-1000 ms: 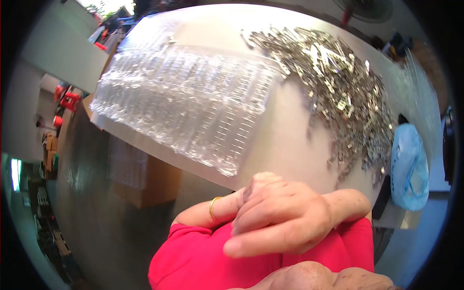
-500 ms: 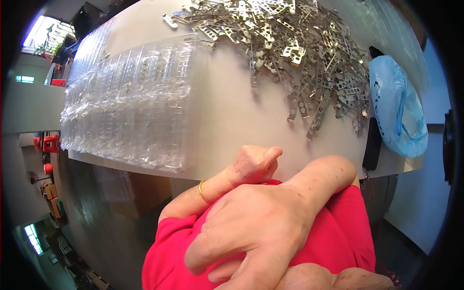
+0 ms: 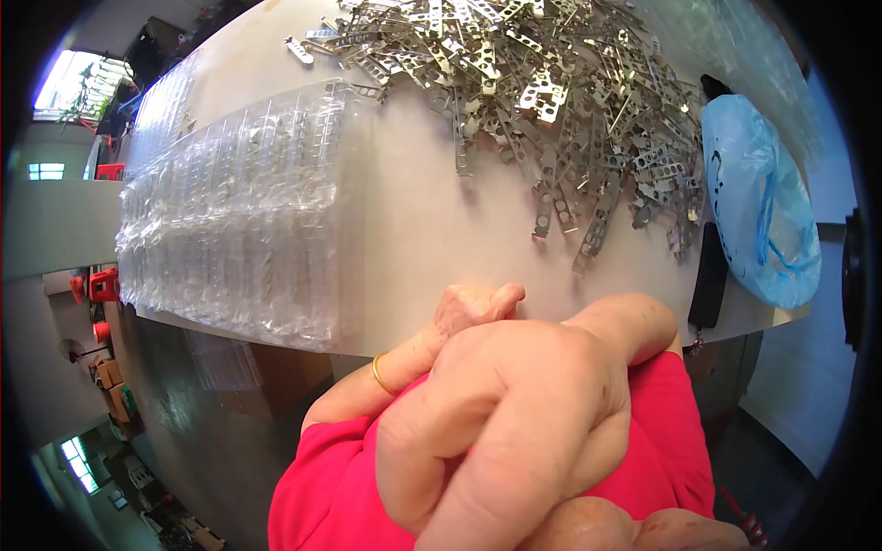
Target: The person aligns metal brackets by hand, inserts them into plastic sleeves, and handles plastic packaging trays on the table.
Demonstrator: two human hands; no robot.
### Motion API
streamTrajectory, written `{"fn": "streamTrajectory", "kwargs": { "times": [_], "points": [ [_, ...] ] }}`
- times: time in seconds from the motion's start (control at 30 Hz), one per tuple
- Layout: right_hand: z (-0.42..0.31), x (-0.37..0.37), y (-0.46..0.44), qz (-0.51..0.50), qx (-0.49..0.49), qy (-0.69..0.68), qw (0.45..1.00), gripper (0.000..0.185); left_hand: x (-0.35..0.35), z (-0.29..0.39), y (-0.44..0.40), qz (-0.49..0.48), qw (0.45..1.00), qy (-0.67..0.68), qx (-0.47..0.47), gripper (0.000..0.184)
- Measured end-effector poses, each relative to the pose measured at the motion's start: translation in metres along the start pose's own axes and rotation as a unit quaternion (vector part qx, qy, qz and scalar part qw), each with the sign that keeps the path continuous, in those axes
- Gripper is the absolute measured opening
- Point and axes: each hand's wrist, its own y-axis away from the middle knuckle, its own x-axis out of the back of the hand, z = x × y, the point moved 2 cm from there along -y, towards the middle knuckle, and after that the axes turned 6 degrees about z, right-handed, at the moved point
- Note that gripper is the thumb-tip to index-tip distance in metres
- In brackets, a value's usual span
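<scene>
My left hand [image 3: 473, 308], with a gold bracelet at its wrist, rests at the table's front edge. Its fingers are curled in and the thumb points right; nothing shows in it. Close to the camera is my right hand [image 3: 524, 404], raised in front of the red shirt [image 3: 322, 468]. One of its fingers stretches down out of the frame while others bend apart from it; the fingertips are cut off and no held thing is visible. Beyond both hands lies a heap of flat metal strips with holes [image 3: 551, 101], apart from either hand.
Stacked clear plastic trays [image 3: 239, 220] stand at the left of the table [image 3: 413, 211]. A blue plastic bag [image 3: 758, 202] and a dark flat strap-like object [image 3: 706, 275] lie on the right. Red stools [image 3: 105, 285] and boxes are beyond the left edge.
My right hand has moved up and its fingers have shifted, one now stretching toward the bottom edge. The view has tilted slightly. My left hand stays at the table's edge.
</scene>
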Motion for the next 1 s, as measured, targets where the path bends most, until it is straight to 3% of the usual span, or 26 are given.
{"fn": "streamTrajectory", "kwargs": {
  "times": [0.07,0.1,0.17,0.23,0.3,0.4,0.77,0.9,1.0],
  "points": [
    [-0.008,0.008,-0.01,-0.098,-0.085,0.071,0.989,0.017,-0.001,0.001,0.002,-0.006,1.0,0.0,0.003,0.024],
    [-0.014,0.007,-0.013,-0.091,-0.082,0.076,0.99,0.017,-0.004,0.002,0.003,-0.01,1.0,0.003,0.005,0.024],
    [-0.021,0.003,-0.015,-0.053,-0.178,0.09,0.978,0.013,-0.008,0.006,0.012,-0.024,1.0,0.016,0.012,0.024],
    [-0.02,0.007,-0.01,-0.082,-0.124,0.103,0.984,0.015,-0.013,0.009,0.017,-0.032,0.999,0.022,0.021,0.024],
    [-0.034,0.003,-0.017,-0.009,-0.319,0.073,0.945,0.021,-0.011,0.01,0.021,-0.035,0.999,0.022,0.024,0.023],
    [-0.034,0.01,-0.018,-0.082,-0.333,0.077,0.936,0.023,-0.011,0.01,0.021,-0.037,0.999,0.024,0.02,0.023],
    [-0.051,-0.001,-0.018,-0.021,-0.404,-0.003,0.914,0.022,-0.001,0.006,0.022,-0.034,0.999,-0.003,0.024,0.023],
    [-0.027,0.011,-0.029,-0.003,-0.433,-0.046,0.9,0.021,0.008,0.004,0.026,-0.031,0.999,-0.022,0.031,0.023],
    [-0.054,0.002,-0.017,0.006,-0.454,-0.081,0.887,0.021,0.018,0.003,0.03,-0.028,0.998,-0.042,0.038,0.023]
  ]
}}
